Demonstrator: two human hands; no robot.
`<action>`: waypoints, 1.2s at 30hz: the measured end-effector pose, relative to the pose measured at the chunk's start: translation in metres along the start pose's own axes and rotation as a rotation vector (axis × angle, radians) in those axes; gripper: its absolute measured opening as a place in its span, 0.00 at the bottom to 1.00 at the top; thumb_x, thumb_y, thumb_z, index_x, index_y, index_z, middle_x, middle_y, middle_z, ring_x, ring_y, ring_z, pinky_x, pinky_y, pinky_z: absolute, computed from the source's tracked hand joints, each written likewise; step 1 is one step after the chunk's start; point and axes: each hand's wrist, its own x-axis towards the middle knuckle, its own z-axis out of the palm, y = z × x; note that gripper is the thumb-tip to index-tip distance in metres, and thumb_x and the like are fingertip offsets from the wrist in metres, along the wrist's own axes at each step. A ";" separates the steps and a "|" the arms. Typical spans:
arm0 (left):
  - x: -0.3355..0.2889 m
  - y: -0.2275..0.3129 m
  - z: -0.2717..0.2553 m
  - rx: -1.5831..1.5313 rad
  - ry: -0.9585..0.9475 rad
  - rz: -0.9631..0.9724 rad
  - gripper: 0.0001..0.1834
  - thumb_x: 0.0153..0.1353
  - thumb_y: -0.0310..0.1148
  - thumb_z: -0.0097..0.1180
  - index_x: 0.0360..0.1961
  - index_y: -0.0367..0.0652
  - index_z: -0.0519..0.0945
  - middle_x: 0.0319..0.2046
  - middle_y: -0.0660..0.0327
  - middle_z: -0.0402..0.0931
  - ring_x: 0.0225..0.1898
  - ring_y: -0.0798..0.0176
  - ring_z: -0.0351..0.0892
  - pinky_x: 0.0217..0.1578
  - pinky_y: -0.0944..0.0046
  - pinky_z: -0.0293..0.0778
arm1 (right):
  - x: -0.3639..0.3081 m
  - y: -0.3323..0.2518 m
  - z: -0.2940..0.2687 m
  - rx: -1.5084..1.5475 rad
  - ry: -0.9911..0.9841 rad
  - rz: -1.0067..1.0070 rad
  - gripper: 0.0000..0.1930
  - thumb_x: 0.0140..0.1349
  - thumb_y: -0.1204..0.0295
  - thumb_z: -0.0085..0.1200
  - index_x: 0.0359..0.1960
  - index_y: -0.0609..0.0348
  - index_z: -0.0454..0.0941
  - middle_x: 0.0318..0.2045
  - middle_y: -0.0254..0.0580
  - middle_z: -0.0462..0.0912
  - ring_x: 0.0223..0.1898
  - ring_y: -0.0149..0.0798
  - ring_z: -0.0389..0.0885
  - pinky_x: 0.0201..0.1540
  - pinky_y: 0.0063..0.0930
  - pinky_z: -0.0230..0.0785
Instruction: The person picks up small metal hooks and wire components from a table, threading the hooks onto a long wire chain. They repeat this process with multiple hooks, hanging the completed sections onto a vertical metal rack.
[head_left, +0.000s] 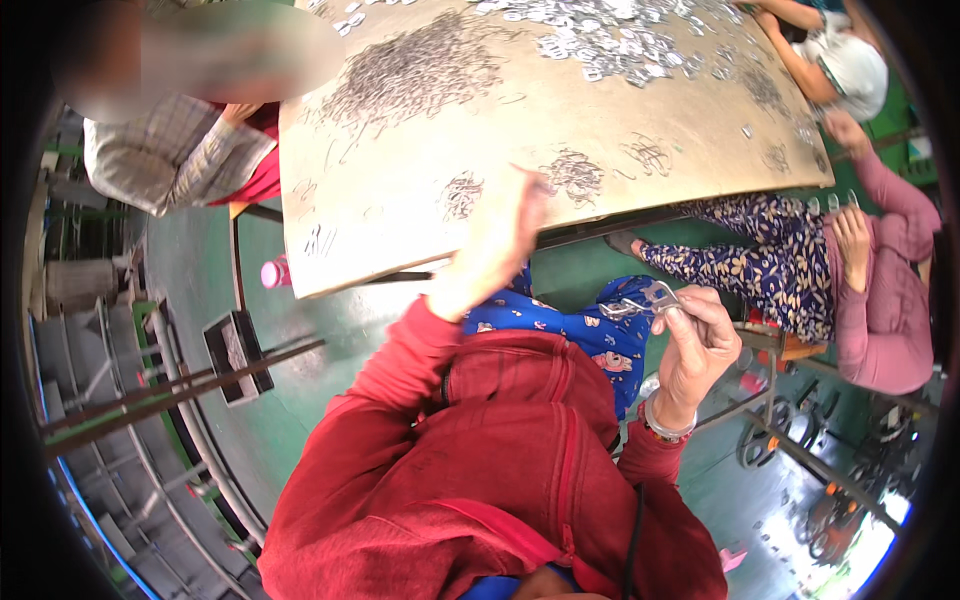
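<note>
My right hand [697, 345] is closed, thumb against fingers, on a small silvery metal buckle [655, 298] above my lap. Bent metal wire stands out from the buckle to its left; how the two join is too small to tell. Over the near edge of the table [390, 215] reaches my left hand [492, 245], its fingers smeared by motion. It is between two small heaps of thin bent wire pieces, a left heap [461, 196] and a right heap [572, 178]. Whether it holds anything is not visible.
A large spread of wire pieces [415, 70] and a pile of flat silvery metal pieces [610, 40] cover the table's far part. Co-workers sit around: a checked shirt [150, 150], a pink sleeve [885, 310], a white shirt [850, 65]. A black tray [237, 355] stands at left.
</note>
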 end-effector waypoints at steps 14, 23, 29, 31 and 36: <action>-0.028 -0.015 0.000 0.069 -0.046 -0.096 0.11 0.55 0.23 0.48 0.41 0.36 0.68 0.35 0.47 0.68 0.39 0.44 0.71 0.40 0.53 0.69 | -0.002 0.003 -0.012 -0.078 -0.028 -0.060 0.09 0.51 0.87 0.52 0.35 0.67 0.76 0.30 0.47 0.74 0.24 0.32 0.70 0.25 0.18 0.64; -0.088 -0.075 -0.127 0.483 -0.142 -0.471 0.06 0.53 0.30 0.58 0.31 0.41 0.81 0.28 0.55 0.79 0.31 0.52 0.78 0.32 0.59 0.72 | 0.004 0.004 -0.026 -0.102 -0.053 -0.057 0.10 0.52 0.88 0.50 0.36 0.66 0.75 0.30 0.47 0.74 0.24 0.32 0.70 0.25 0.18 0.64; -0.095 -0.083 -0.158 0.567 -0.197 -0.628 0.07 0.50 0.33 0.61 0.30 0.42 0.82 0.21 0.55 0.78 0.24 0.55 0.78 0.27 0.61 0.69 | 0.004 0.002 -0.023 -0.120 -0.035 -0.035 0.09 0.52 0.88 0.50 0.35 0.67 0.75 0.31 0.48 0.74 0.24 0.33 0.70 0.26 0.19 0.64; -0.095 -0.084 -0.165 0.588 -0.208 -0.650 0.07 0.50 0.33 0.61 0.29 0.42 0.83 0.21 0.55 0.78 0.23 0.55 0.78 0.27 0.60 0.69 | 0.005 0.000 -0.020 -0.127 -0.036 -0.047 0.09 0.52 0.88 0.50 0.35 0.67 0.75 0.30 0.48 0.74 0.24 0.32 0.70 0.26 0.19 0.64; -0.099 -0.098 -0.169 0.619 -0.184 -0.621 0.07 0.49 0.33 0.61 0.28 0.42 0.83 0.21 0.54 0.78 0.24 0.53 0.78 0.28 0.59 0.70 | 0.007 0.001 -0.018 -0.150 -0.036 -0.041 0.09 0.52 0.88 0.51 0.35 0.67 0.75 0.30 0.48 0.74 0.24 0.32 0.70 0.26 0.19 0.64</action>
